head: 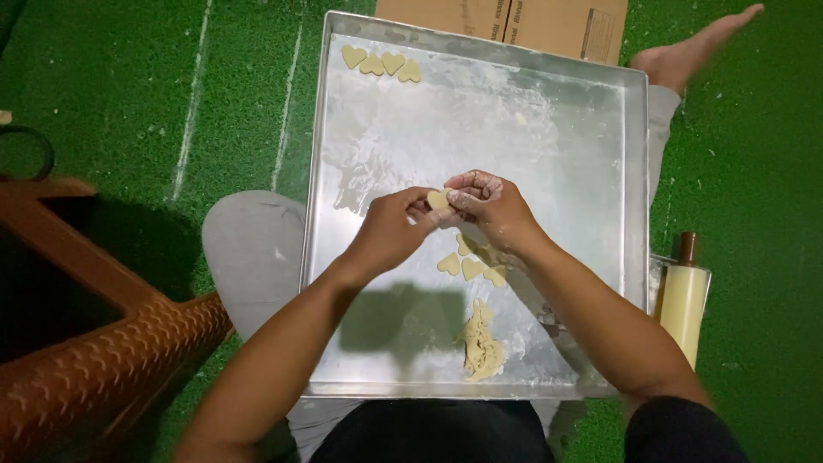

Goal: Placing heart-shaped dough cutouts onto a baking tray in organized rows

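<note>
1. Fingertips of both hands meet over the middle of the tray: the left hand (390,230) and the right hand (490,206) are pinched together on one small heart-shaped dough piece (438,200), held up between thumbs and forefingers, with the other fingers curled in.
2. Flour coats the right fingers, and the piece looks thin and soft; my judgement is that too firm a pinch could stretch or tear it, or smear its outline.
3. Just below the hands lie several cut hearts (470,267) on the floured tray (566,171); a lowered wrist could squash them.
4. Nearer the body lies a ragged dough scrap (482,347).
5. A row of hearts (381,63) sits in the far left corner, well apart from the hands.
6. A rolling pin (684,296) stands just beside the tray's right edge, on green turf (129,103).
</note>
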